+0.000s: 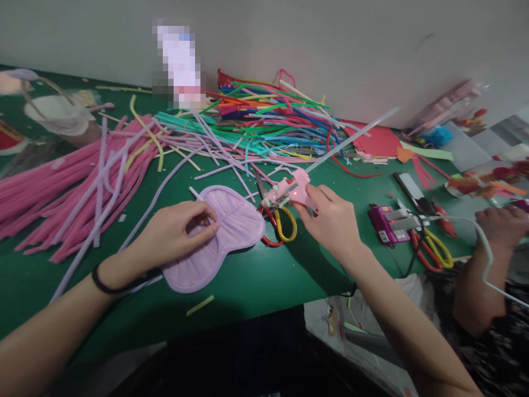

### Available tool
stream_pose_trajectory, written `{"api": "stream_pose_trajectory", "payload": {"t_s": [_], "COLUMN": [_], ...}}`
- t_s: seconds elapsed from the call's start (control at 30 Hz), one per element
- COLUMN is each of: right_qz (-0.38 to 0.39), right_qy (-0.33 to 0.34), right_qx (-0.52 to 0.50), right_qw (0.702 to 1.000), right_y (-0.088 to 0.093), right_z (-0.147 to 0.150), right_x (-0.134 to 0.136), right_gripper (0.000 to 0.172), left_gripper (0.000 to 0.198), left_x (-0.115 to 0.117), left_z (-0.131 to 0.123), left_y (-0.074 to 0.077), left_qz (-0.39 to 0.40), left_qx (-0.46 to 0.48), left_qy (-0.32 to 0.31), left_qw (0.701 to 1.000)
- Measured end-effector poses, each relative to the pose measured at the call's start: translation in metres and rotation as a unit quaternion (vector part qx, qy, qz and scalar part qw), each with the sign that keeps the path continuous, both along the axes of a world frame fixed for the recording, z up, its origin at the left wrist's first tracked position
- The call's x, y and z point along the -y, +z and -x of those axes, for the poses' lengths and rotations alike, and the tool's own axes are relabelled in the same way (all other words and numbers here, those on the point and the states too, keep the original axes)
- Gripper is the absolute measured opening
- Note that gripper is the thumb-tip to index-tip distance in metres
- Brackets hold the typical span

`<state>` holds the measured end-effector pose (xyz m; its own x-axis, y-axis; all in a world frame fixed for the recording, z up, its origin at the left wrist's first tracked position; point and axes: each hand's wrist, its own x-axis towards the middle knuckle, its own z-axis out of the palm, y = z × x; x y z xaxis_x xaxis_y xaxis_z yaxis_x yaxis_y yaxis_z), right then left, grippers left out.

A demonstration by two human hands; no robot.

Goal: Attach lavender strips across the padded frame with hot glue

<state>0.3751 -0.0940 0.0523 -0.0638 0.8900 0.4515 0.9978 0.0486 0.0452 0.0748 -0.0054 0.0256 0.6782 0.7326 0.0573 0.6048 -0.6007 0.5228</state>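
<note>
My left hand (pixel 182 231) is closed over a lilac two-lobed piece (pixel 243 220), its thumb and forefinger pinched together near the middle. This piece has a raised rim and ribbed lines, and its left part lies under the hand. A short lilac strip (pixel 195 193) pokes out above the fingers. In my right hand (pixel 330 220) is a pink hot glue gun (pixel 300 188), its nozzle pointing left, with a long clear glue stick (pixel 355 138) rising from its back. Below the nozzle, scissors (pixel 287 225) with red and yellow handles lie on the table.
Pink pipe cleaners (pixel 82 187) are heaped at left, and multicoloured ones (pixel 264 116) behind. A phone (pixel 179 63) stands at the back, blurred out. On the right are a purple power socket (pixel 386 225), cables, more scissors (pixel 433 251) and another person's arm (pixel 481 281).
</note>
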Motion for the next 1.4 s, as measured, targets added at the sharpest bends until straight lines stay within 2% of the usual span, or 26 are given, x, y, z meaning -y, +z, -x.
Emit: {"api": "stream_pose_trajectory", "payload": {"t_s": [0.9, 1.2, 1.4], "right_qz": [-0.023, -0.057, -0.06], "right_qy": [0.021, 0.005, 0.011], "right_qx": [-0.014, 0.009, 0.025], "right_qw": [0.999, 0.998, 0.998], "right_y": [0.005, 0.005, 0.008], "right_z": [-0.008, 0.0, -0.001], "right_x": [0.021, 0.012, 0.017], "right_gripper": [0.028, 0.032, 0.031], "left_gripper": [0.035, 0.034, 0.035], "left_x": [0.0, -0.001, -0.001], "left_z": [-0.001, 0.0, 0.001], "left_y": [-0.001, -0.001, -0.003], "left_qz": [-0.001, 0.001, -0.005], "left_qx": [0.0, 0.009, 0.009], "left_qy": [-0.001, -0.005, -0.007], "left_qw": [1.0, 1.0, 1.0]}}
